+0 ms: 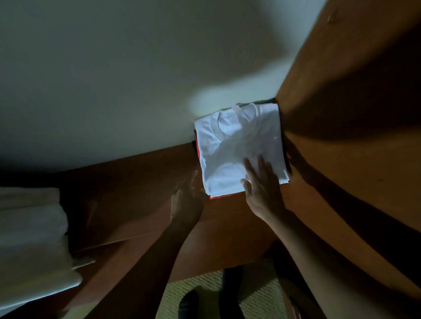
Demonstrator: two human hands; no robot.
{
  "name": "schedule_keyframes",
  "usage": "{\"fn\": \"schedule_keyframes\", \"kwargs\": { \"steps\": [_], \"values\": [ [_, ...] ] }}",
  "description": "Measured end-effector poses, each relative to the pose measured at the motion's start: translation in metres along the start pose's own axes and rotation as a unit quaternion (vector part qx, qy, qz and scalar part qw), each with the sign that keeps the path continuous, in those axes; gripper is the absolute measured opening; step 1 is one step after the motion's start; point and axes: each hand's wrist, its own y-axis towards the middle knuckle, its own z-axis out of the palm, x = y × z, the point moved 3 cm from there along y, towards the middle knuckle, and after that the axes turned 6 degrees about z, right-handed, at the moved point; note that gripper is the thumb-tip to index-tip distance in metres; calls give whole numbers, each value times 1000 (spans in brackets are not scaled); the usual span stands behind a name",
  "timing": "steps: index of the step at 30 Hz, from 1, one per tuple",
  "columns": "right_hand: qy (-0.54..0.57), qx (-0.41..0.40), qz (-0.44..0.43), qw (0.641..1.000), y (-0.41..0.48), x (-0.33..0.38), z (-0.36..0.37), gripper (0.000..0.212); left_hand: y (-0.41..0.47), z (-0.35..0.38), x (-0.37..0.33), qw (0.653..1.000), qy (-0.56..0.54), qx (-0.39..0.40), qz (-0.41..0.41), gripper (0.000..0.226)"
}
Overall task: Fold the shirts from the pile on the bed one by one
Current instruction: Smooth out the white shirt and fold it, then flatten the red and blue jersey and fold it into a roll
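Observation:
A folded white shirt lies on top of a small stack in the corner of a brown wooden surface, collar toward the wall. A red shirt peeks out beneath its left and near edges, and a dark layer shows along the right side. My right hand lies flat on the near right part of the white shirt with straight fingers. My left hand is at the stack's near left corner, fingers extended and blurred; I cannot see whether it touches the stack.
A tall wooden panel stands right of the stack, a pale wall behind it. The white bed sits at the left. Greenish carpet and my dark-socked feet show below the surface's near edge.

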Motion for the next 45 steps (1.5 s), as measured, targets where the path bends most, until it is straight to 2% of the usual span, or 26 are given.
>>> {"fn": "schedule_keyframes", "kwargs": {
  "steps": [3,12,15,18,22,24,27,29,31,34,37,45],
  "values": [
    [27,-16,28,999,-35,11,-27,60,-20,-27,-4,1000,-1,-6,-7,48],
    [135,-73,143,978,-182,45,-105,44,-113,-106,-44,990,5,41,136,31],
    [205,-133,173,954,-244,62,-124,54,-156,-131,-66,974,-2,63,217,26],
    [234,-166,207,935,-313,73,-151,61,-200,-145,-88,959,-20,101,264,26],
    [220,-197,258,920,-407,74,-180,48,-256,-138,-121,922,-18,174,346,21],
    [225,-207,287,908,-453,64,-184,46,-289,-125,-137,895,-4,205,395,20],
    [251,-237,332,878,-524,50,-178,46,-341,-97,-153,847,-4,273,457,33],
    [273,-263,368,849,-575,42,-171,46,-377,-71,-160,817,14,333,470,22],
    [290,-297,408,813,-629,32,-161,45,-419,-44,-166,787,46,391,475,30],
    [311,-340,476,749,-718,23,-141,44,-498,-6,-169,725,96,459,505,24],
    [315,-388,534,682,-809,20,-116,42,-587,31,-160,678,104,509,520,21],
    [322,-417,649,549,-1041,42,-42,46,-843,107,-80,530,132,647,532,27]
  ]
}}
